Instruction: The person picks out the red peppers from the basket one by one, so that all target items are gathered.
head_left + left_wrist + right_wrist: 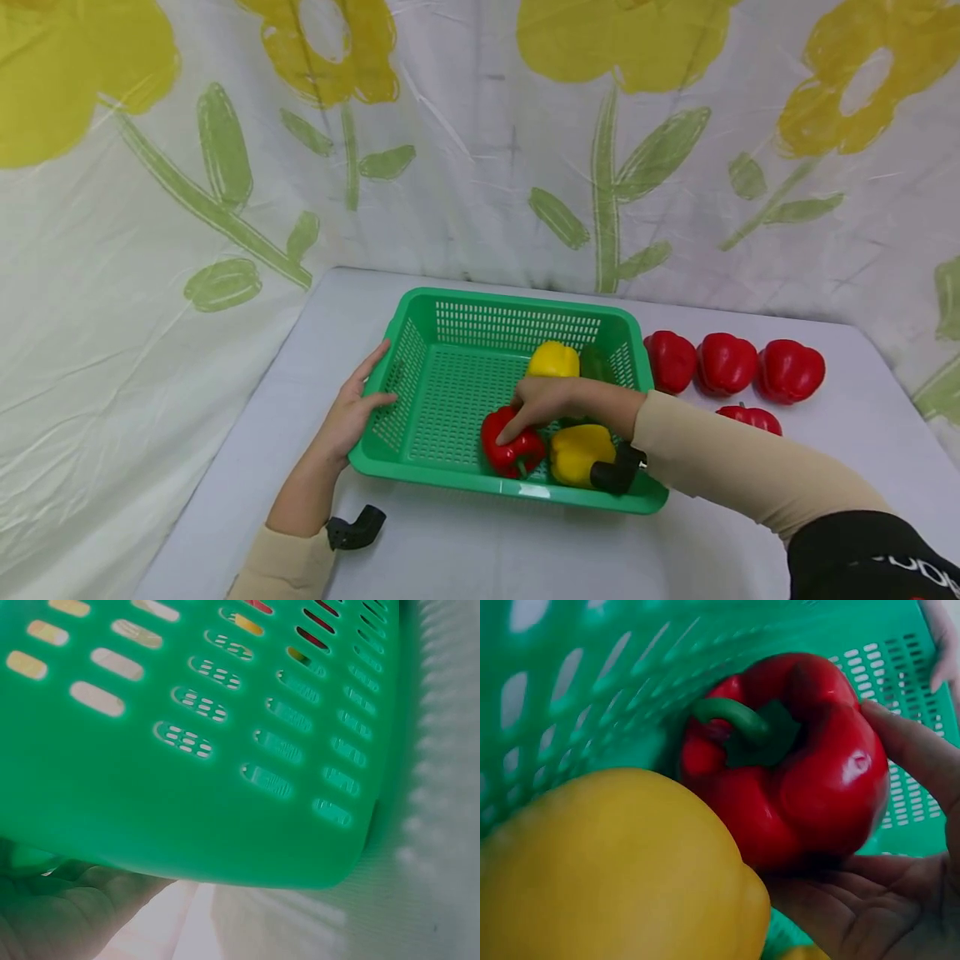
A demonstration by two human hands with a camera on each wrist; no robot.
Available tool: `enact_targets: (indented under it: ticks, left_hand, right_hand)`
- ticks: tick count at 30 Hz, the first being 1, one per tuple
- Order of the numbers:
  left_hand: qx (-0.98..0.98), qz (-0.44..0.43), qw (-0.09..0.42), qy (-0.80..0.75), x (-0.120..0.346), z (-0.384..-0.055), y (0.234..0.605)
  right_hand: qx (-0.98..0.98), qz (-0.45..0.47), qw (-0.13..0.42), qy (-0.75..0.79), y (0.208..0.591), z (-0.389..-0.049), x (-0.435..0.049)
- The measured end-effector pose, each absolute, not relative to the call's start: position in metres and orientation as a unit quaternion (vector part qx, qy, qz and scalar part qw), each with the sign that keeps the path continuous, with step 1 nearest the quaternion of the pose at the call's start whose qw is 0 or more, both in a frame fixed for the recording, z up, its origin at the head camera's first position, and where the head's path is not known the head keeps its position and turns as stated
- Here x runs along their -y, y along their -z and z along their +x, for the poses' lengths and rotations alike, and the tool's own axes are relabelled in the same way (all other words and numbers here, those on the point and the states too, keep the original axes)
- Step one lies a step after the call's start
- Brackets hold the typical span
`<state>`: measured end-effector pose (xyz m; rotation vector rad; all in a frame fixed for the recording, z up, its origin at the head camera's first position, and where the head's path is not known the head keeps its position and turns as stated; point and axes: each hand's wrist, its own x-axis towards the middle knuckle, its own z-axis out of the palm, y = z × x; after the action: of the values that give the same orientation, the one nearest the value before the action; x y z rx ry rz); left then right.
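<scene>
A green plastic basket with slotted walls stands on the table. My left hand grips its left rim, thumb on the inner side; the left wrist view shows the fingers partly hidden behind the basket wall. Inside the basket, my right hand holds a red bell pepper between thumb and fingers, near the front wall. Its green stem faces the wall in the right wrist view. A yellow bell pepper sits to its right, another yellow one behind, beside a partly hidden green pepper.
Three red bell peppers stand in a row on the white table, right of the basket. A fourth red one lies nearer, partly covered by the right sleeve. A flowered curtain hangs behind the table.
</scene>
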<state>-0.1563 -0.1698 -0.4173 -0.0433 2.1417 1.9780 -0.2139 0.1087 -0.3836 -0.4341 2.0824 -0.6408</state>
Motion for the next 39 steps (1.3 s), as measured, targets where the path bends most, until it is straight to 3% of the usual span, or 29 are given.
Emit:
enact_targets:
  ticks: [12,26,39]
  left_hand:
    - [-0.736,-0.004,0.111,-0.667,0.172,-0.157,0.417]
    - [-0.734,-0.009,0.106,-0.671,0.17,-0.158,0.418]
    - [-0.737,-0.01,0.105,-0.668,0.171,-0.158,0.417]
  right_hand:
    - [-0.825,-0.155,0.456,0.295,0.387,-0.219,-0.106]
    - [-0.753,-0.114,0.507,0.404,0.403,-0.225,-0.111]
    - [-0.717,-0.122,0.55,0.41,0.409,-0.232,-0.105]
